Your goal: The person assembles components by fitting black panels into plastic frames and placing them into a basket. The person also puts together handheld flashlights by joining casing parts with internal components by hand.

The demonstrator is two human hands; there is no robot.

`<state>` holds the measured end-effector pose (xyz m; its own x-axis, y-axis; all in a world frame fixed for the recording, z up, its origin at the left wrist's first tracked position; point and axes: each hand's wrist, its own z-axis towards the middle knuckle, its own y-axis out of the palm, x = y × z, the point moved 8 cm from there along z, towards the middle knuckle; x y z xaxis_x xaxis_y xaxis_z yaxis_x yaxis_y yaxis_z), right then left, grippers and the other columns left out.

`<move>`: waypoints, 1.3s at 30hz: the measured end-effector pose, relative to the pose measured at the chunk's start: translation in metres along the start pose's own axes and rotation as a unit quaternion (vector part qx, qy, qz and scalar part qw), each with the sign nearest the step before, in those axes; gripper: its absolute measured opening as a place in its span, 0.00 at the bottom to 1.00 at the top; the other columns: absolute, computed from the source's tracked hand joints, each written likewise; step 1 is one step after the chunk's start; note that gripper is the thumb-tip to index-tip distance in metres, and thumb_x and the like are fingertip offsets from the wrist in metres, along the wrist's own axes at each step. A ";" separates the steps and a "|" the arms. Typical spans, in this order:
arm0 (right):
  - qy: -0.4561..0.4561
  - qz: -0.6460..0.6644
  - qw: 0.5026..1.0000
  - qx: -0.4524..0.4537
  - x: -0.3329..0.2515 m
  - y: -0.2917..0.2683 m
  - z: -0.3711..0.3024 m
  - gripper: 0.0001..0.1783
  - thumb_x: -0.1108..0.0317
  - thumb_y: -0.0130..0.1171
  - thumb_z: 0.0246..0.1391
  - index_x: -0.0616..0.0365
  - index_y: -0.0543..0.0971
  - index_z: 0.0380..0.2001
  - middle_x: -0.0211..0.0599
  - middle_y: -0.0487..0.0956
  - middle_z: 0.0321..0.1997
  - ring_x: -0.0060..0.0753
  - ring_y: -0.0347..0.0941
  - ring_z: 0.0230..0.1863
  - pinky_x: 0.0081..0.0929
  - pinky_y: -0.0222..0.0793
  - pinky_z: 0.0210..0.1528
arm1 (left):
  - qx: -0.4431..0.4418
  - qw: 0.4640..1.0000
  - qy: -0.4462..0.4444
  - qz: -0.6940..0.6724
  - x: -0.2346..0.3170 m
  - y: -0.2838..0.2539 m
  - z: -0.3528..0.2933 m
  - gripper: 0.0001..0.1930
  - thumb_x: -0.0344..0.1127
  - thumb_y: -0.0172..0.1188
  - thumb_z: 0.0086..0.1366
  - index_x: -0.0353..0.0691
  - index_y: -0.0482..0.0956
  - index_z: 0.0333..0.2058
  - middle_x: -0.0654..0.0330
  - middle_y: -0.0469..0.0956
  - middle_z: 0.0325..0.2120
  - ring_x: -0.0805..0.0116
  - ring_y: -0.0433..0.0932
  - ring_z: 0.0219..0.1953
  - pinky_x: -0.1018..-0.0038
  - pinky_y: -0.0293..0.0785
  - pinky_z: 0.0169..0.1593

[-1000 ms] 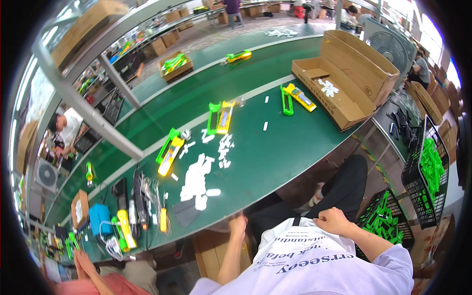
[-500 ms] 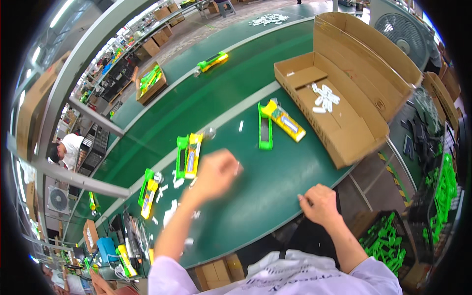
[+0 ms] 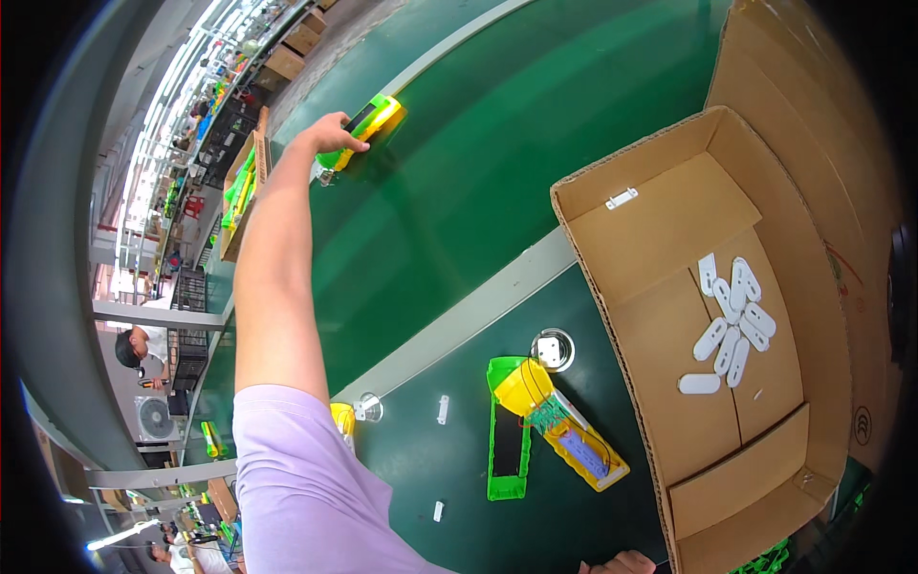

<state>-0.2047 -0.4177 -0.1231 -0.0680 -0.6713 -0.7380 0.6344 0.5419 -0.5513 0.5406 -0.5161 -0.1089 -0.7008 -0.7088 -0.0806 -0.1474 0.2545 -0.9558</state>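
Fingers (image 3: 338,120) of my left hand (image 3: 331,134) bend part-way closed, the thumb over one side of the green-yellow unit (image 3: 382,115), which lies at the far edge of the belt (image 3: 526,124). Half a second ago that hand was over the near bench (image 3: 421,459); now my arm stretches across the belt, and I judge the reach done and the handling begun. My right hand (image 3: 623,563) is cut off by the lower edge; I cannot tell what it holds. On the bench, an opened unit (image 3: 550,416) lies beside the box (image 3: 660,220).
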 end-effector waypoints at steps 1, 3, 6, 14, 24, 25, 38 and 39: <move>-0.005 -0.002 1.000 0.005 0.005 0.003 -0.005 0.19 0.76 0.65 0.37 0.51 0.63 0.09 0.32 0.59 0.10 0.33 0.58 0.10 0.28 0.55 0.15 | -0.001 1.000 0.000 0.000 0.003 0.007 0.002 0.41 0.47 0.77 0.44 0.34 0.71 0.55 0.45 0.77 0.49 0.52 0.75 0.53 0.65 0.68 0.57; -0.024 -0.010 1.000 0.017 0.009 0.003 -0.019 0.20 0.75 0.65 0.36 0.49 0.63 0.08 0.31 0.59 0.09 0.32 0.58 0.10 0.27 0.54 0.14 | 0.041 0.999 -0.016 0.004 0.004 0.002 -0.006 0.33 0.45 0.76 0.43 0.34 0.78 0.46 0.46 0.79 0.45 0.52 0.76 0.51 0.65 0.70 0.55; -0.057 -0.026 0.997 0.037 -0.006 -0.007 -0.051 0.20 0.72 0.64 0.35 0.47 0.62 0.07 0.29 0.58 0.08 0.31 0.57 0.09 0.25 0.52 0.13 | 0.062 0.997 0.005 0.034 0.011 -0.006 -0.061 0.29 0.42 0.76 0.42 0.35 0.79 0.42 0.47 0.80 0.43 0.51 0.77 0.49 0.64 0.71 0.53; -0.007 0.036 0.998 0.053 -0.023 -0.015 -0.051 0.15 0.73 0.64 0.46 0.56 0.69 0.13 0.39 0.68 0.15 0.43 0.65 0.17 0.37 0.60 0.21 | 0.099 0.959 0.266 0.000 0.150 -0.023 -0.470 0.21 0.27 0.66 0.51 0.34 0.72 0.44 0.48 0.75 0.41 0.48 0.74 0.44 0.61 0.70 0.49; 0.309 0.619 0.585 -0.424 -0.168 0.048 -0.197 0.32 0.38 0.36 0.66 0.54 0.70 0.53 0.40 0.80 0.39 0.31 0.80 0.28 0.21 0.77 0.25 | 0.146 0.905 0.400 0.019 0.291 0.093 -0.860 0.19 0.20 0.56 0.52 0.37 0.74 0.45 0.55 0.74 0.45 0.57 0.71 0.55 0.50 0.52 0.70; 0.317 0.638 0.573 -0.405 -0.172 0.051 -0.209 0.32 0.37 0.36 0.66 0.53 0.70 0.52 0.39 0.81 0.37 0.32 0.81 0.29 0.21 0.77 0.26 | 0.150 0.904 0.400 0.019 0.293 0.102 -0.870 0.19 0.20 0.56 0.52 0.37 0.74 0.45 0.55 0.74 0.45 0.57 0.71 0.55 0.50 0.52 0.70; 0.252 0.610 0.724 -0.199 -0.135 0.044 -0.209 0.26 0.50 0.41 0.70 0.58 0.67 0.58 0.35 0.74 0.45 0.21 0.70 0.46 0.24 0.68 0.49 | 0.097 0.623 0.010 -0.776 0.271 0.202 -0.856 0.27 0.25 0.60 0.63 0.29 0.64 0.59 0.49 0.77 0.46 0.69 0.80 0.40 0.76 0.81 0.39; 0.240 0.593 0.743 -0.195 -0.132 0.043 -0.208 0.26 0.50 0.41 0.70 0.59 0.66 0.59 0.36 0.74 0.45 0.23 0.70 0.47 0.24 0.68 0.49 | 0.091 0.623 0.007 -0.777 0.277 0.204 -0.854 0.27 0.25 0.60 0.63 0.29 0.64 0.59 0.49 0.77 0.46 0.69 0.80 0.40 0.76 0.81 0.39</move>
<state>-0.3281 -0.2004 -0.1302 0.0361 0.6030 -0.7969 0.2018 0.7766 0.5968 -0.2797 -0.0981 -0.0846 0.1816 -0.0002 0.9834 -0.5751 -0.8112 0.1061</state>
